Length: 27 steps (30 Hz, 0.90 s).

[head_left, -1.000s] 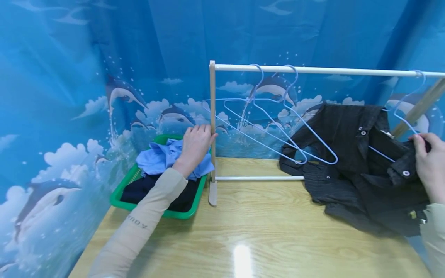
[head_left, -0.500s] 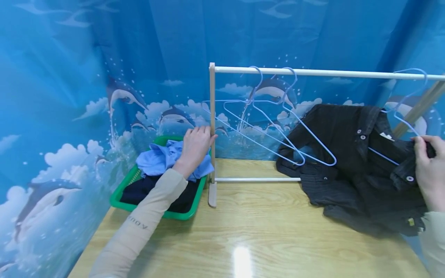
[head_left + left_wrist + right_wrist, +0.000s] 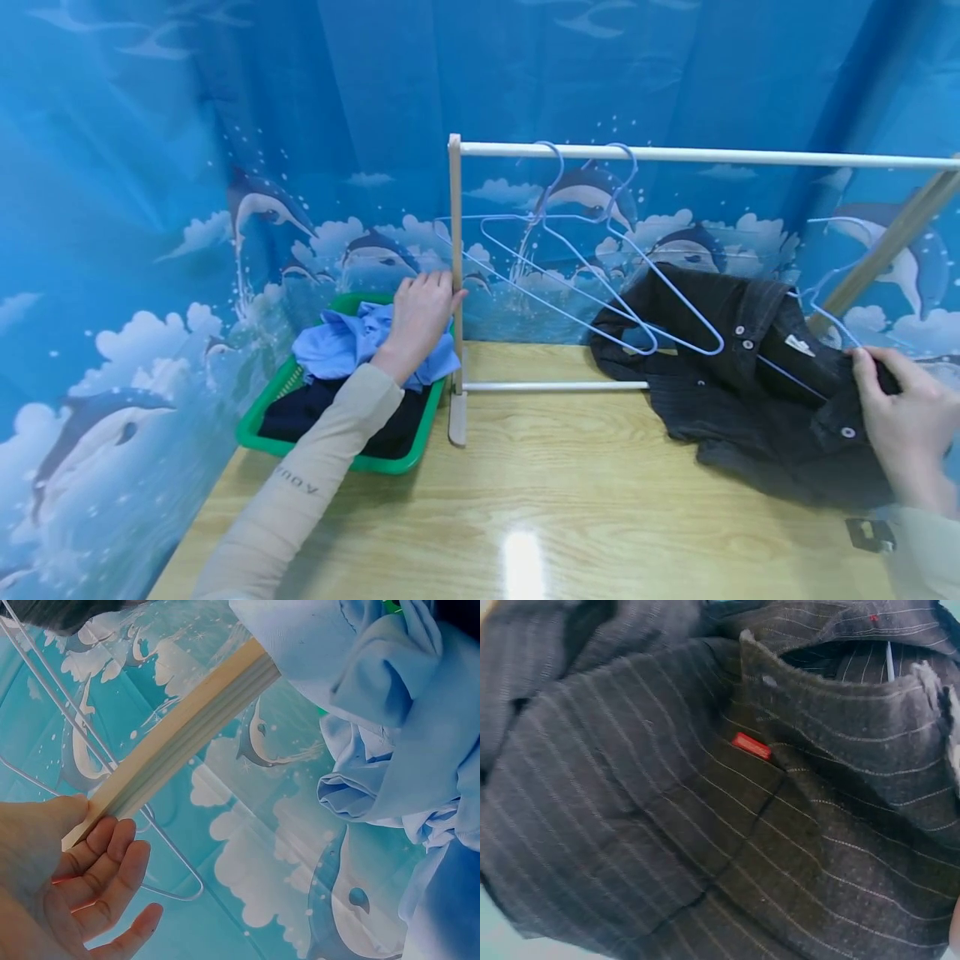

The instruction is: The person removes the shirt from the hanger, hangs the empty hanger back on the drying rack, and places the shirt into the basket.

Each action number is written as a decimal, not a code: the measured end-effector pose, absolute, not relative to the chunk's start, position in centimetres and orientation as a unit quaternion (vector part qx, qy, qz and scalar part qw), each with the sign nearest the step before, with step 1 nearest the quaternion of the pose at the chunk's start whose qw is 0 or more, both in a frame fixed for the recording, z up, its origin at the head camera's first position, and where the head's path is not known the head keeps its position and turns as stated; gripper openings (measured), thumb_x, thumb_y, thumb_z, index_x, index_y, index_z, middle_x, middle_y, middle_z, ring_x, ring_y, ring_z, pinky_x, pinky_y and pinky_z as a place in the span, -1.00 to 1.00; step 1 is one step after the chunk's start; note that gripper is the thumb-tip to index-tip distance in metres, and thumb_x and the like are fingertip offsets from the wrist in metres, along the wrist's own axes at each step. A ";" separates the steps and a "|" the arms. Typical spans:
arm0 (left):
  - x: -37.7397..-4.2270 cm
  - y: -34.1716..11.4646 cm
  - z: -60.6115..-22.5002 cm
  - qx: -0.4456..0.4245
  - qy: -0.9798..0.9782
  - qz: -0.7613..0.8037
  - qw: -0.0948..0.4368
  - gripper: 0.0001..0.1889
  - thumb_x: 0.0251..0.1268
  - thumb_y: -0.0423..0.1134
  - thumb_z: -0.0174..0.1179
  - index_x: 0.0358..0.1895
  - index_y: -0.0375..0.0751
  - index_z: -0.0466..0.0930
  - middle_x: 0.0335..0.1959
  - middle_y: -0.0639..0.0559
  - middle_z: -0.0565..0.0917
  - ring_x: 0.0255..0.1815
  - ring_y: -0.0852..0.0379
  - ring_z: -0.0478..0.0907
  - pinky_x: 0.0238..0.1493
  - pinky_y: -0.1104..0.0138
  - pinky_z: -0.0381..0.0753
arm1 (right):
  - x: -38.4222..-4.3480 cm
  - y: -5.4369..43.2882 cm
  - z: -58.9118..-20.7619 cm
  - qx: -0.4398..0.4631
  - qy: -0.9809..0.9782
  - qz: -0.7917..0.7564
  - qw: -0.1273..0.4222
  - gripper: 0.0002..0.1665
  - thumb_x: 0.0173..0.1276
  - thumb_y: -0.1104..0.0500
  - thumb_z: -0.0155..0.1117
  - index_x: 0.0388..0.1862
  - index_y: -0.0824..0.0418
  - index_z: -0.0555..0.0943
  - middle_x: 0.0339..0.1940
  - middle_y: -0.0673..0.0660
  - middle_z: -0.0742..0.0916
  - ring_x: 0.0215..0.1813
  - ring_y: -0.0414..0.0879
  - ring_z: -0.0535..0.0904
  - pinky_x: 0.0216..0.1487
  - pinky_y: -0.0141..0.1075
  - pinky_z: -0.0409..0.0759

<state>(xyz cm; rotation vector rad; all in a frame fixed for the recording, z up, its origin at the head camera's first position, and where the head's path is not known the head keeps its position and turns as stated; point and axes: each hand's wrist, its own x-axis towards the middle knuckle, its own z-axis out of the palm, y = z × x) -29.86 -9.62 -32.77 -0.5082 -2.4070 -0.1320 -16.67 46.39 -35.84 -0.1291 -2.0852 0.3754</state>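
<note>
My right hand (image 3: 911, 417) pinches the shoulder of a black pinstriped shirt (image 3: 750, 392) together with the pale purple hanger (image 3: 791, 379) inside it. That hanger's hook is below the rail, apart from it, and the shirt slumps onto the table. The right wrist view is mostly filled by the shirt's striped cloth and a small red label (image 3: 751, 745); only a sliver of the hand shows. My left hand (image 3: 422, 321) holds the left wooden post (image 3: 180, 735) of the clothes rack between thumb and fingers, beside a green basket (image 3: 251, 425).
Two bare hangers (image 3: 558, 242) hang from the white rail (image 3: 750, 156), near its left end. The basket holds a light blue garment (image 3: 337, 342) and dark cloth (image 3: 307, 408). A dolphin-print curtain (image 3: 330, 125) stands behind the wooden table (image 3: 600, 500).
The right hand has moved down and left with the shirt and its hanger. The hanger's hook has come off the rail and dropped below it. The left hand has stayed on the post.
</note>
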 end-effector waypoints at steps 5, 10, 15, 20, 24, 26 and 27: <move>-29.9 -9.6 -32.8 -0.195 -0.922 -0.052 0.331 -0.63 0.56 0.03 0.10 -0.19 -0.24 0.62 -0.40 -0.06 0.67 -0.36 0.00 0.63 -0.31 0.19 0.58 | -15.1 45.5 -37.3 0.012 -0.877 0.088 0.472 -0.72 0.47 0.18 0.28 -0.15 0.44 0.70 -0.21 0.49 0.74 -0.35 0.45 0.64 -0.45 -0.34 0.31; -29.9 -9.6 -32.8 -0.192 -0.927 -0.056 0.317 -0.63 0.57 0.03 0.07 -0.17 -0.24 0.62 -0.38 -0.06 0.67 -0.34 -0.01 0.62 -0.28 0.18 0.58 | -14.0 44.7 -38.6 0.055 -0.896 0.056 0.438 -0.84 0.34 0.26 0.39 -0.21 0.37 0.71 -0.29 0.43 0.75 -0.42 0.38 0.66 -0.57 -0.28 0.39; -30.0 -9.6 -32.8 -0.192 -0.926 -0.054 0.319 -0.62 0.58 0.03 0.06 -0.17 -0.25 0.62 -0.38 -0.06 0.67 -0.35 -0.01 0.62 -0.30 0.19 0.58 | -13.3 44.4 -39.8 0.083 -0.898 0.047 0.430 -0.85 0.32 0.24 0.41 -0.27 0.35 0.71 -0.39 0.39 0.75 -0.54 0.31 0.64 -0.71 -0.40 0.29; -30.0 -9.6 -32.8 -0.194 -0.925 -0.055 0.323 -0.63 0.57 0.03 0.07 -0.18 -0.25 0.62 -0.38 -0.07 0.67 -0.35 -0.01 0.62 -0.30 0.19 0.58 | -12.8 43.9 -40.2 0.087 -0.896 0.045 0.433 -0.85 0.32 0.23 0.40 -0.28 0.34 0.71 -0.42 0.36 0.74 -0.56 0.28 0.63 -0.72 -0.36 0.31; -30.0 -9.6 -32.8 -0.192 -0.926 -0.057 0.321 -0.63 0.57 0.02 0.08 -0.17 -0.25 0.62 -0.36 -0.07 0.68 -0.33 -0.02 0.63 -0.28 0.17 0.59 | -12.6 43.3 -40.1 0.102 -0.889 0.046 0.444 -0.69 0.45 0.09 0.30 -0.29 0.35 0.72 -0.42 0.34 0.75 -0.56 0.27 0.63 -0.73 -0.36 0.32; -29.9 -9.6 -32.7 -0.193 -0.925 -0.059 0.321 -0.63 0.57 0.02 0.09 -0.17 -0.26 0.62 -0.36 -0.08 0.68 -0.33 -0.02 0.64 -0.27 0.17 0.60 | -12.5 43.0 -40.1 0.110 -0.883 0.049 0.454 -0.47 0.56 -0.09 0.14 -0.31 0.35 0.72 -0.44 0.33 0.75 -0.57 0.26 0.62 -0.74 -0.38 0.29; -29.9 -9.6 -32.7 -0.193 -0.925 -0.060 0.321 -0.63 0.57 0.02 0.09 -0.17 -0.26 0.62 -0.36 -0.08 0.69 -0.33 -0.02 0.64 -0.27 0.17 0.60 | -12.5 42.9 -40.2 0.115 -0.878 0.052 0.462 -0.36 0.58 -0.18 0.06 -0.32 0.35 0.72 -0.45 0.32 0.75 -0.58 0.26 0.61 -0.75 -0.37 0.27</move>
